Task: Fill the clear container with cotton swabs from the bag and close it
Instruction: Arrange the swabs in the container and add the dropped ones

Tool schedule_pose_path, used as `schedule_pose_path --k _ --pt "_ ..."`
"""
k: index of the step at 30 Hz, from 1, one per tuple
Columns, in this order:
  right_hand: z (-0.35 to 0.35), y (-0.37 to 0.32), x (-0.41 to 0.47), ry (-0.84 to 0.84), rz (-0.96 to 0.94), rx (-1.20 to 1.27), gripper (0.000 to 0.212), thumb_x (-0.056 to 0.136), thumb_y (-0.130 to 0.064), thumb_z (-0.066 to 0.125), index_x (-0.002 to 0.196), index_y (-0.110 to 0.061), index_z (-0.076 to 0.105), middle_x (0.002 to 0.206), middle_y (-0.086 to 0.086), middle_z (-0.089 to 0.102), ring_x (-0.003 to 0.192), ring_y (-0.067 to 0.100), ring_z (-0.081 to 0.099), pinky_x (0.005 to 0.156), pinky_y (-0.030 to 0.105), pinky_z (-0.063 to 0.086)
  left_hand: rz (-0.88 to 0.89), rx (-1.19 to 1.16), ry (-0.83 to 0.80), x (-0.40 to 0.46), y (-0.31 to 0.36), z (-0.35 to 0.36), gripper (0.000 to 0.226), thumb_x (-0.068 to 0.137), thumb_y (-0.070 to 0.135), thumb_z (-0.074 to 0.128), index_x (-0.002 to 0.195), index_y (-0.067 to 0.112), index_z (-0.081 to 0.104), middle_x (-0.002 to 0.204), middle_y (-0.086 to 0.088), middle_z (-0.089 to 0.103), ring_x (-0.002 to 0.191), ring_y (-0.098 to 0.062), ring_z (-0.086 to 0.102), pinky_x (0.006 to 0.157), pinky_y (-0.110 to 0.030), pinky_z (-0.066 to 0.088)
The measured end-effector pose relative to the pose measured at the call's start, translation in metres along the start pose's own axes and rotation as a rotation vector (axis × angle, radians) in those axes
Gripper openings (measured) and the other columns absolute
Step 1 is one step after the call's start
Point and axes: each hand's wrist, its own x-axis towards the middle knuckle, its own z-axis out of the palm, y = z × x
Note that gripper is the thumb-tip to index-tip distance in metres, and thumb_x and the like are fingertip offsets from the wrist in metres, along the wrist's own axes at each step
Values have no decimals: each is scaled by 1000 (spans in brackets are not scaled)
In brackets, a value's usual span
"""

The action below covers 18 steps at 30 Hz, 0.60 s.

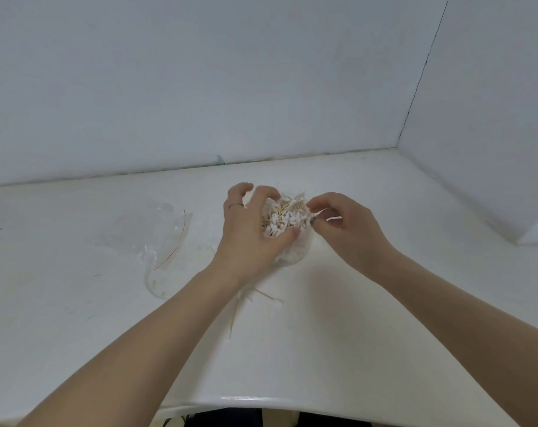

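- White bench (384, 272) meets pale walls at a corner toward 1 o'clock.
- Clear container (292, 257), centre, heaped with cotton swabs (284, 218).
- Left hand (249, 232) cups the container's 9 o'clock side, fingers curled over the swabs.
- Right hand (344, 229), at 3 o'clock, pinches at the rim.
- Empty clear bag (166, 238) lies at 9 o'clock.
- Loose swabs (249, 303) lie at 6 o'clock.

Both bare forearms reach forward, hands close together.
Left hand (249, 229) cupped, fingers (266, 195) curled; right hand (344, 223) pinching.
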Motion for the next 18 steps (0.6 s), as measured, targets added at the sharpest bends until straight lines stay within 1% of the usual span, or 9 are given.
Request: schedule_pose_path --k 2,3,4,6,8,11,13,15,18 --pt "1 2 0 1 12 15 25 91 -5 61 108 -21 69 106 -13 67 93 2 63 80 11 49 204 206 3 3 2 -6 24 85 42 75 103 28 68 144 -4 40 138 -23 33 102 -34 40" --pt "2 2 0 1 15 23 26 90 -3 60 108 -21 69 107 -12 67 94 3 64 81 12 49 315 319 -7 4 2 -7 19 86 42 70 94 25 71 140 -7 46 135 -26 37 103 -41 40" --pt "2 1 0 2 20 33 28 90 -2 59 109 -21 68 107 -11 67 94 4 64 81 12 50 409 411 -25 6 1 -8 20 88 42 65 88 23 72 135 -8 51 132 -31 41 104 -44 40" --pt "2 1 0 15 28 61 32 89 0 56 110 -22 67 108 -8 67 94 5 64 80 12 50 507 524 -66 10 0 -10 25 92 39 59 83 20 71 129 -7 57 127 -34 45 107 -46 36" --pt "3 -1 0 18 42 99 34 89 3 54 110 -22 66 108 -8 67 93 3 64 79 10 49 547 598 -88 13 1 -10 28 93 38 54 84 17 69 125 -7 59 124 -33 47 108 -45 34" --pt "2 -1 -1 1 59 119 36 89 5 51 110 -20 65 110 -11 67 93 1 63 76 7 47 566 664 -113 15 2 -9 32 94 37 49 86 16 71 123 -6 61 121 -33 50 107 -50 37" --pt "3 -1 -2 -3 61 122 37 88 6 51 111 -20 64 110 -11 67 93 1 63 75 7 46 538 623 -103 15 5 -9 32 96 34 47 89 15 72 123 -6 60 120 -32 49 105 -48 39" --pt "3 -1 -1 10 63 137 38 88 6 52 114 -21 63 110 -9 67 94 3 64 77 9 47 481 553 -59 16 8 -10 34 98 32 45 90 13 71 123 -6 60 117 -31 49 99 -45 41" --pt "3 1 -1 24 74 166 39 89 5 52 117 -21 61 108 -6 67 98 9 65 80 12 49 461 560 12 23 10 -11 36 101 30 40 91 10 69 122 -7 60 113 -31 49 92 -44 42"
